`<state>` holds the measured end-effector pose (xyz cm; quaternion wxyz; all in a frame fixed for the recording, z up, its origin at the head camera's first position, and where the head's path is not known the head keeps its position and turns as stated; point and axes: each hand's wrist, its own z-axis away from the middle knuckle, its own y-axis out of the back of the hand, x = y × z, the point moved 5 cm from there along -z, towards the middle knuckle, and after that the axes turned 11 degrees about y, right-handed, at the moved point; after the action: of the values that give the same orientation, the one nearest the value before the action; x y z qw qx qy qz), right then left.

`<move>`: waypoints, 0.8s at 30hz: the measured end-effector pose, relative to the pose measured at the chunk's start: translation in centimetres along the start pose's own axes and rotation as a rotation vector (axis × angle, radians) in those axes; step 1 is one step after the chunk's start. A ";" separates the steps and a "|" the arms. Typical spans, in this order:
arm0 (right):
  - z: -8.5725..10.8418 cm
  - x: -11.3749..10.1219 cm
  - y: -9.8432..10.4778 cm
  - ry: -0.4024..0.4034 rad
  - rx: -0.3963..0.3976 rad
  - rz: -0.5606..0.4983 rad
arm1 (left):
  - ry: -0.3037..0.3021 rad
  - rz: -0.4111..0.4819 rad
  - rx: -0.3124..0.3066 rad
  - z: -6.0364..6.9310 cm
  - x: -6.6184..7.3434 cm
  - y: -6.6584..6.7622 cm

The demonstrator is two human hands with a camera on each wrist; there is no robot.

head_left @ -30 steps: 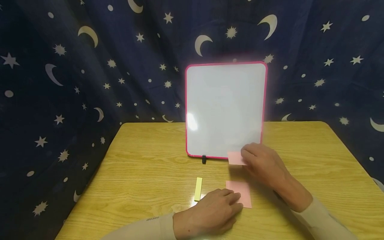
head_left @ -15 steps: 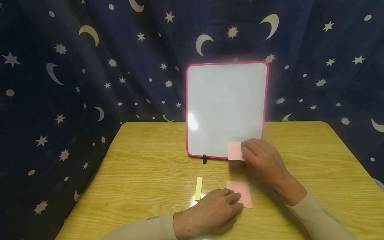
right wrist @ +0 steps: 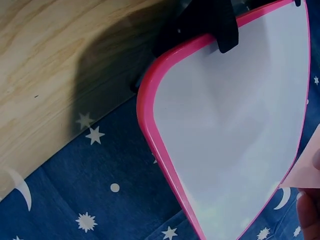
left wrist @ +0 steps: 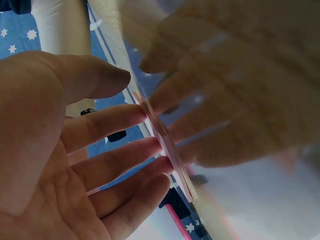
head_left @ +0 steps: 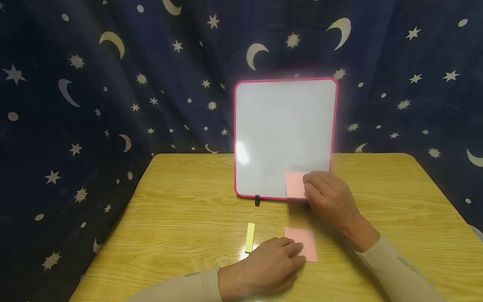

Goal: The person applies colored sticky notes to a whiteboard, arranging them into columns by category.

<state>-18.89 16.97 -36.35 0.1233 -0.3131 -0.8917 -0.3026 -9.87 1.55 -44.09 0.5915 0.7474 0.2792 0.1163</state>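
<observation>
My right hand [head_left: 332, 199] pinches a pink sticky note [head_left: 295, 185] by its right side, in front of the lower right part of a whiteboard [head_left: 283, 130] with a pink frame. In the right wrist view the same note [right wrist: 306, 167] shows at the right edge, beside fingertips [right wrist: 309, 215]. Whether the note touches the board I cannot tell. My left hand [head_left: 266, 264] rests its fingertips on a pink sticky note pad [head_left: 308, 241] lying on the table. The left wrist view shows the fingers extended to the pad's edge [left wrist: 172, 155], thumb apart from it.
A yellow narrow block [head_left: 250, 238], perhaps a pad of strips, lies left of the pink pad. A black stand foot [head_left: 257, 200] holds the board's lower edge. Behind the wooden table [head_left: 181, 201] hangs a dark blue curtain [head_left: 181, 105] with moons and stars.
My right hand has raised the pink note slightly, and its face has tipped more upright before the board's lower edge. The left hand has stayed on the pad.
</observation>
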 end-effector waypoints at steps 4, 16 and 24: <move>0.0 0.2 -0.2 0.002 0.018 0.005 | 0.001 0.002 0.001 0.0 0.0 0.0; 0.4 0.7 -0.8 0.023 0.046 0.019 | -0.005 -0.006 0.011 -0.1 0.0 0.3; 0.5 1.2 -1.2 0.015 0.053 0.018 | -0.005 0.005 0.021 -0.1 0.0 0.3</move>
<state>-20.57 17.11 -36.80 0.1410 -0.3156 -0.8957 -0.2799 -9.84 1.52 -43.78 0.5840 0.7545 0.2772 0.1131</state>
